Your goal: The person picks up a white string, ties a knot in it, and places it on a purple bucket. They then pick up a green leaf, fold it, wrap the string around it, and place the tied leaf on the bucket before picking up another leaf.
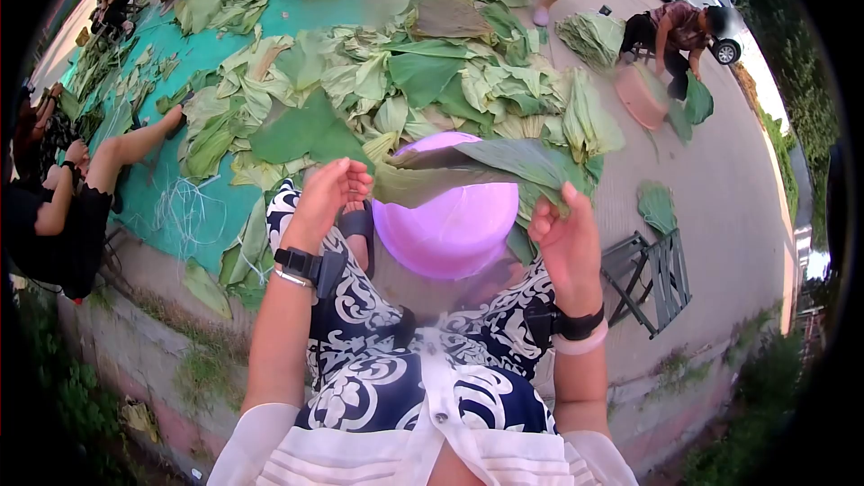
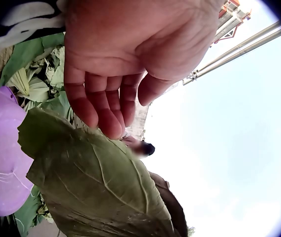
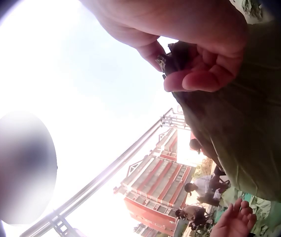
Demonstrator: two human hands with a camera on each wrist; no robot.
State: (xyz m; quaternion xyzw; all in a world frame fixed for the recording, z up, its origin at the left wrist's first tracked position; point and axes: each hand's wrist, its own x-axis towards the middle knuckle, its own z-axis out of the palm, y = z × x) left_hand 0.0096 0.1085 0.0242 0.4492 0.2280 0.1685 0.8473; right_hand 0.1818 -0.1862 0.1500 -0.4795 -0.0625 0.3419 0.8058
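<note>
Leaf: where is it sitting right now?

— It is hanging in the air in front of me, lying crosswise above the purple basin, which is sitting just past my knees. I cannot tell whether the leaf is touching the basin.

— And what is your right hand doing?

— It is gripping the leaf's right end. My fingers are curling in tight on the edge and pinching it against the thumb.

— The left hand?

— It is hovering at the leaf's left end, palm turned toward it. Its fingers are lying loose and nearly straight, holding nothing. Their tips are sitting right at the leaf's edge; whether they are touching it, I cannot tell.

— What is lying around you?

— A big pile of leaves is spreading over a green sheet on the ground beyond the basin. A folding stool is standing to my right.
</note>
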